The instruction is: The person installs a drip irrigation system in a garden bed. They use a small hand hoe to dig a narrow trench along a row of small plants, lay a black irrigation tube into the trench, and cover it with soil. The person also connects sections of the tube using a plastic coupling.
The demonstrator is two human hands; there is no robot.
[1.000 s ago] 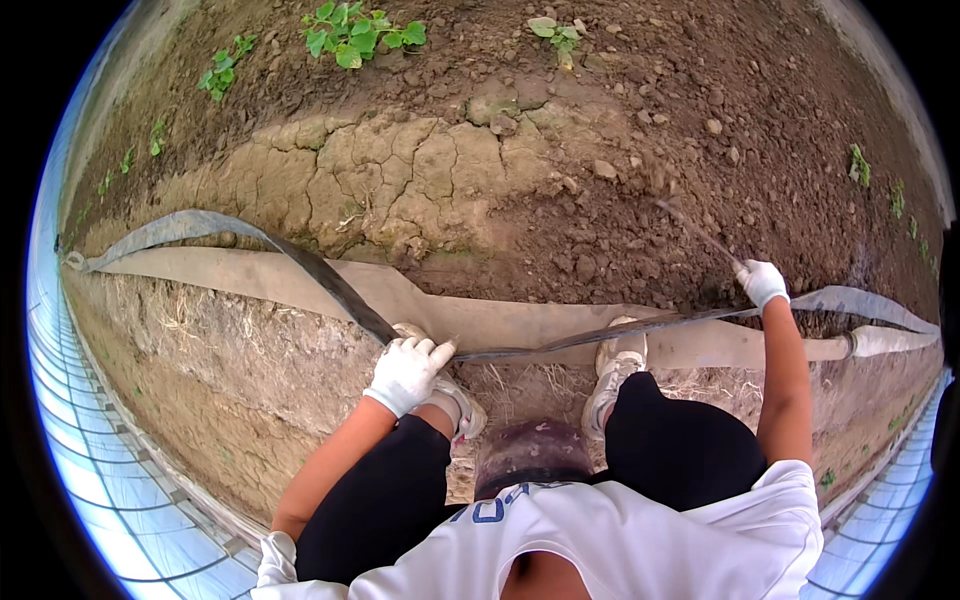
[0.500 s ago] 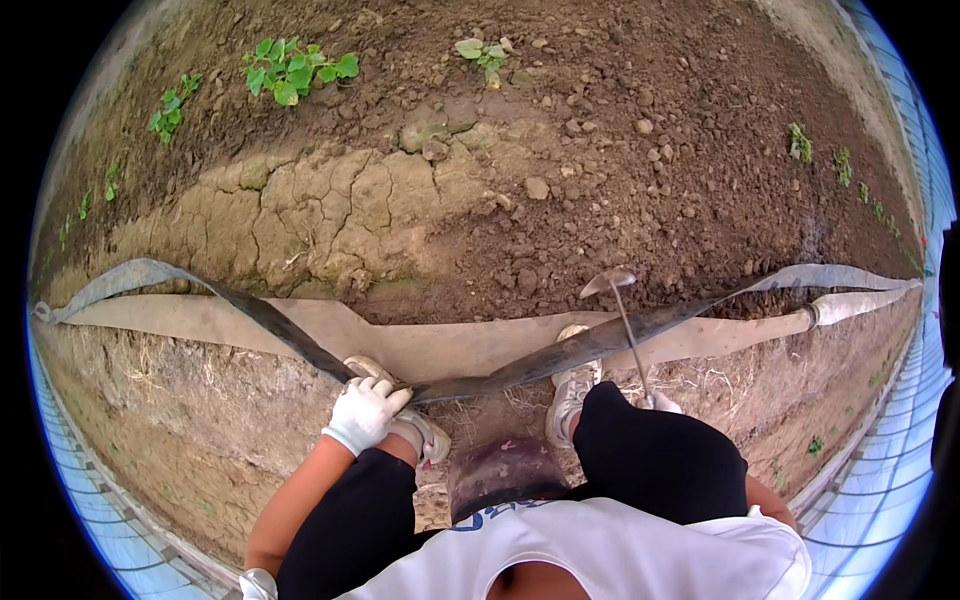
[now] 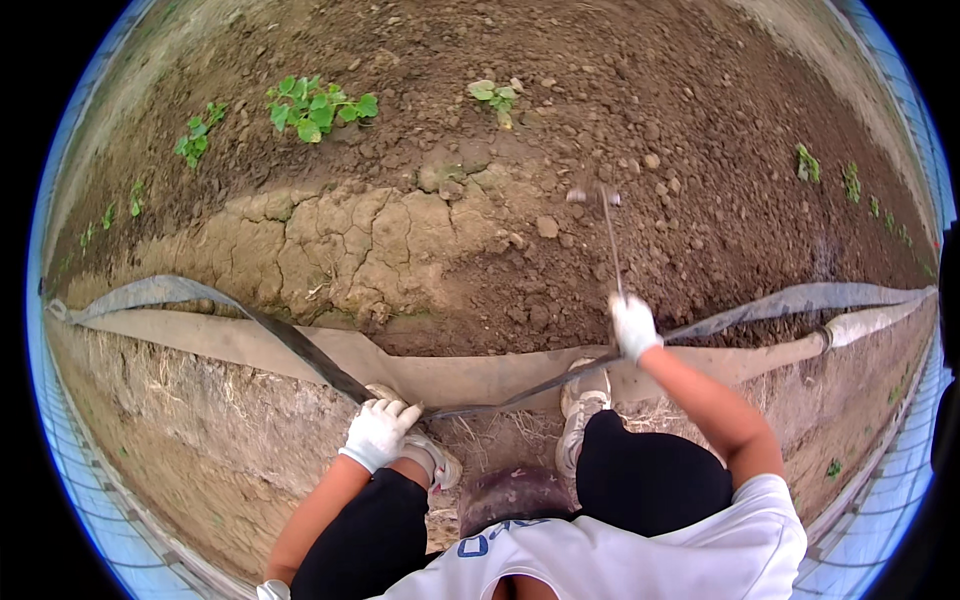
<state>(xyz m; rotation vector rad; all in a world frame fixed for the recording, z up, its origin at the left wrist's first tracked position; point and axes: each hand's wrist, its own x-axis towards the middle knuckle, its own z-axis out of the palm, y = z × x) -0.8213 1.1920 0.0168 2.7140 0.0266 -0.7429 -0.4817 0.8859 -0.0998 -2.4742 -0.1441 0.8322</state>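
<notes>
My left hand [image 3: 382, 432], in a white glove, is closed on a flat dark grey strip [image 3: 300, 348] that looks like film or a flattened hose. The strip runs slack from side to side, dipping toward me at the middle. My right hand [image 3: 634, 325], also gloved in white, grips the handle of a small hand hoe [image 3: 614, 245]. The hoe's thin shaft points away from me over the loose soil, and its metal head is smeared by motion. Cracked, drier ground [image 3: 320, 245] lies left of the hoe, with crumbly brown soil [image 3: 690, 230] to its right.
A wide tan strip [image 3: 450, 375] lies along the bed's near edge, in front of my shoes [image 3: 585, 405]. Leafy green plants [image 3: 318, 108] and a smaller, yellowing plant [image 3: 495, 98] grow farther back. A worn purplish object [image 3: 515, 492] sits between my legs.
My right hand has come up from beside my right knee, carrying the hoe forward over the soil. My left hand keeps its hold, and the strip's right part has turned narrower near the middle.
</notes>
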